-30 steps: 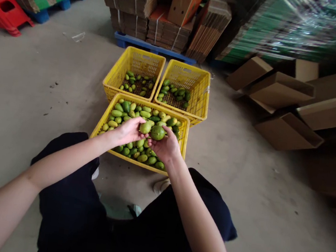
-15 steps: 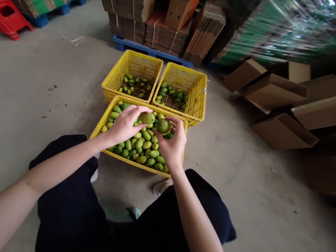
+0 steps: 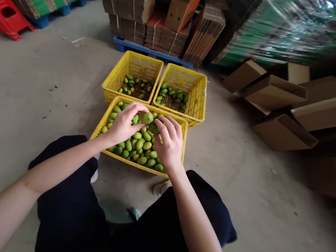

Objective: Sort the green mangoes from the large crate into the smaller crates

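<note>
My left hand [image 3: 127, 125] pinches a yellow-green fruit [image 3: 146, 118], mango-like in shape, between thumb and fingers. Close beside it, my right hand [image 3: 170, 141] is curled around a darker green fruit [image 3: 154, 128], mostly covered by the fingers. Both hands hover over the front yellow crate [image 3: 139, 165], which holds many green and yellow-green fruits [image 3: 139, 144] of the same sort. Part of that crate's load is hidden beneath my hands.
Behind stand a left yellow crate [image 3: 108, 85] and a right yellow crate [image 3: 199, 99], each with some fruits at the bottom. Bundled flat cartons [image 3: 129, 0] rest on a blue pallet [image 3: 152, 52]. Open cardboard boxes [image 3: 281, 92] lie at right, a red stool [image 3: 7, 12] at far left.
My right hand has turned over its fruit, so the back of the hand now faces up and hides most of it. The left hand keeps its fruit almost in place.
</note>
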Demonstrator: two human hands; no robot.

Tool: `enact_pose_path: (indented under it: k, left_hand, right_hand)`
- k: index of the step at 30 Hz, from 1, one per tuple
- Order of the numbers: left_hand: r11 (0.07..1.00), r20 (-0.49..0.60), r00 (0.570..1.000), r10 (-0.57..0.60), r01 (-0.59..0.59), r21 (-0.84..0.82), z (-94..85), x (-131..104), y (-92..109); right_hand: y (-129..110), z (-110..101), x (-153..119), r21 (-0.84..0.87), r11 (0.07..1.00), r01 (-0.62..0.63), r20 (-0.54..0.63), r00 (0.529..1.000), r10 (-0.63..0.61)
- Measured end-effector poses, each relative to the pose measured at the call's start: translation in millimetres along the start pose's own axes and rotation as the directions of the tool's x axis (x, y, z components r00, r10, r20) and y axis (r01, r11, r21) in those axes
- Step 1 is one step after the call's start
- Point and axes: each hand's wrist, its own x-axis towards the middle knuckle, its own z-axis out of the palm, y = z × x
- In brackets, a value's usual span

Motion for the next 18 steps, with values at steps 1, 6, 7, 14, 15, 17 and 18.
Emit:
enact_pose_path:
  k: [1, 6, 7, 14, 15, 17, 18]
  left_hand:
    - [1.000, -0.010, 1.000, -0.012, 0.012, -0.008, -0.3, 1, 1]
    - [0.992, -0.026, 0.994, -0.108, 0.107, -0.062, 0.4, 2, 4]
    - [0.990, -0.016, 0.992, -0.123, 0.121, -0.074, 0.9, 2, 4]
    - [0.930, 0.084, 0.958, -0.276, 0.288, -0.229, 1.8, 2, 0]
    - [0.903, 0.109, 0.944, -0.313, 0.331, -0.275, 1.3, 3, -1]
    - [0.819, 0.164, 0.907, -0.388, 0.421, -0.390, 0.5, 6, -2]
    - [0.767, 0.192, 0.888, -0.419, 0.459, -0.448, 0.2, 8, -2]
  right_hand:
    - [0, 0, 0, -0.002, 1.000, -0.001, 0.001, 1.000, 0.002]
    - [1, -2, 2, -0.022, 0.998, -0.052, -0.007, 0.999, 0.052]
    - [1, -3, 2, -0.019, 0.998, -0.058, -0.006, 0.998, 0.058]
    - [-5, -7, 7, 0.185, 0.954, -0.234, -0.003, 0.971, 0.239]
    - [-7, -8, 9, 0.259, 0.917, -0.303, 0.023, 0.951, 0.308]
    - [-10, -11, 13, 0.439, 0.770, -0.463, 0.103, 0.877, 0.469]
    - [-12, -12, 15, 0.540, 0.651, -0.534, 0.149, 0.821, 0.551]
